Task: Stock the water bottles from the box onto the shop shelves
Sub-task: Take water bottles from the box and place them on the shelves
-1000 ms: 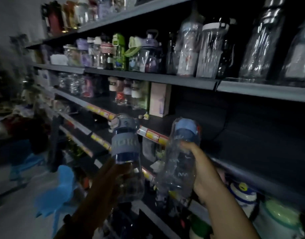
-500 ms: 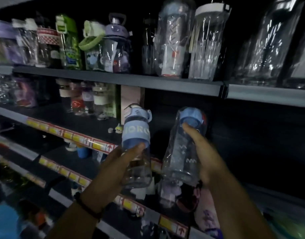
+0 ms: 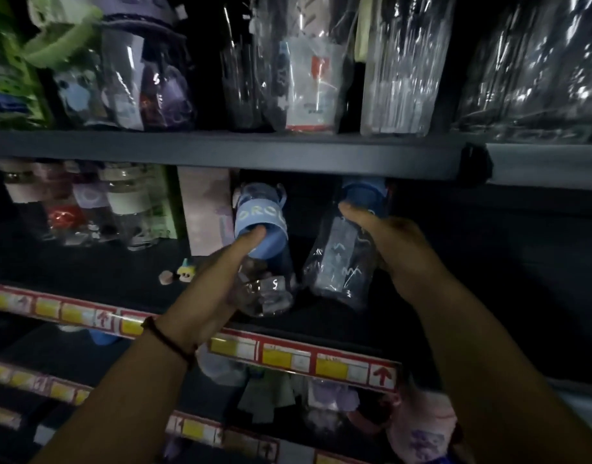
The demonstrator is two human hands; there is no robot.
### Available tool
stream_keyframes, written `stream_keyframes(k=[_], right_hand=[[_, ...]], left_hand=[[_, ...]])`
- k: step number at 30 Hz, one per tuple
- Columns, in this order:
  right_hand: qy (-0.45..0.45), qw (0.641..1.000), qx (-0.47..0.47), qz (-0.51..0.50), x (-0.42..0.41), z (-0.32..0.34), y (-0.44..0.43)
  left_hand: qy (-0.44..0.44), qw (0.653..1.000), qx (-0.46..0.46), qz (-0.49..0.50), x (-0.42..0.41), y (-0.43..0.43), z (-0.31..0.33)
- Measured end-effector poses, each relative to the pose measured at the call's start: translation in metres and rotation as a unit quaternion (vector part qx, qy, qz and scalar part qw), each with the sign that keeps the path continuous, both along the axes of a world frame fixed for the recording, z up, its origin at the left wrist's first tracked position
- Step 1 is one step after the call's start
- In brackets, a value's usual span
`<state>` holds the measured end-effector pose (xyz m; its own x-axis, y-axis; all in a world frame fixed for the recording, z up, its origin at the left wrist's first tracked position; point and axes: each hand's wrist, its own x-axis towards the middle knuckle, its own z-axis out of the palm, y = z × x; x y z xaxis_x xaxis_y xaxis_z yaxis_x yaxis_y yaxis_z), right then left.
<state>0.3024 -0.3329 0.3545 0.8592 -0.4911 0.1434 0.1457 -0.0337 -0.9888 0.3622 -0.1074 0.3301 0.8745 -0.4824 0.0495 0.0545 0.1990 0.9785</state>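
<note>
Over on the left, a pink box [image 3: 204, 209] stood at the back of the shelf [image 3: 321, 324]. Just right of it, the left hand [image 3: 214, 289] was curled round the left bottle [image 3: 271, 242], thumb up on its blue band. That bottle leaned back, cap tucked under the upper shelf [image 3: 221, 150], base low over the shelf. Whether it touched, I couldn't tell. Close beside it was the right bottle [image 3: 338, 259], wrapped in clear film and tilted the same way. The right hand [image 3: 402, 252] gripped it from the right, thumb up by the blue cap. So this looked like the placing step, two bottles at once. Next, each needed standing upright with its base flat on the shelf before either hand let go.
</note>
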Motion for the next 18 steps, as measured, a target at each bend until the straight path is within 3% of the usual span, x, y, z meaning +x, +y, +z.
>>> stream_keyframes(k=[5,9,15,18], right_hand=[[-0.019,0.998,-0.022,-0.062,0.009,-0.007,-0.010],[-0.027,0.992,-0.052,-0.109,0.021,-0.005,-0.009],[-0.013,0.967,-0.206,-0.147,0.039,-0.014,-0.012],[0.005,0.957,-0.243,-0.158,0.044,-0.026,-0.007]], left_hand=[[-0.035,0.998,0.031,-0.049,0.045,-0.007,-0.007],[-0.131,0.986,0.055,-0.089,0.073,-0.012,-0.007],[-0.271,0.956,0.106,-0.025,0.106,-0.025,-0.015],[-0.288,0.953,0.098,-0.017,0.115,-0.026,-0.025]])
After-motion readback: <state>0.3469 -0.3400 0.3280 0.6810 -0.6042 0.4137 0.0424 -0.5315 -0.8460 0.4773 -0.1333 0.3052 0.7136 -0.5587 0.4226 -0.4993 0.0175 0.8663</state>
